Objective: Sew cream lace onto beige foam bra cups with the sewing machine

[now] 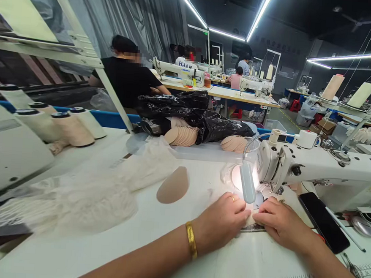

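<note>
My left hand [222, 220], with a ring and a gold bracelet, presses down on a small beige piece [250, 219] at the needle of the white sewing machine [316, 171]. My right hand [281, 224] lies flat against the same piece from the right. The piece is mostly hidden under both hands. A lit gooseneck lamp [247, 183] hangs just above my fingers. One loose beige pad [173, 185] lies on the table to the left.
A black phone [324, 223] lies right of my right hand. Sheer white fabric [105, 192] spreads at left, beige thread cones [72, 127] behind it. Stacked beige pads [182, 135] and a black plastic bag [187, 109] sit at the back. A person in black [128, 78] sits beyond.
</note>
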Tool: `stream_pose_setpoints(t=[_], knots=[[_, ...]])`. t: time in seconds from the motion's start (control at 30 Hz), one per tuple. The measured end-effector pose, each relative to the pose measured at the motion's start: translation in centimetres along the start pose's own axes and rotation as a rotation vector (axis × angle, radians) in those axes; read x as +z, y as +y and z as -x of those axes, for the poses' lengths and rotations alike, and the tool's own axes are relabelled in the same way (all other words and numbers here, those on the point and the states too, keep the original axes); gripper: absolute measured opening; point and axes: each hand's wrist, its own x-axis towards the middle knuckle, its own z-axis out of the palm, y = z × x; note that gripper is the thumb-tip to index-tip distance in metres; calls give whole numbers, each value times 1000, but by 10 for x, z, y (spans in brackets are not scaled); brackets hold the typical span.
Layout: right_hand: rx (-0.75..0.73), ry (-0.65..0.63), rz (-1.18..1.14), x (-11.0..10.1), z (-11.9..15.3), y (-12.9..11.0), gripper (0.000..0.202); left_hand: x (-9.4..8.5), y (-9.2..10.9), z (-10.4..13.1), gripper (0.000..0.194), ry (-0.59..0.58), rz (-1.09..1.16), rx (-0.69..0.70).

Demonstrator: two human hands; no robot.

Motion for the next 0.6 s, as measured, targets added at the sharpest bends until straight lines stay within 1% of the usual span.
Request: stream_pose_setpoints(t=[0.2,0.33,0.43,0.6], knots=[[27,-31,-17,1,0,-1,28,0,1,0,16,4,41,-13],[66,-62,-32,5,1,2,28,0,0,-1,15,37,86,-8],[62,-44,-36,9,1,4,34,1,-3,-3,17,50,109,1],[74,20,-33,14,-1,6,35,3,-9,-6,16,36,148,-19]])
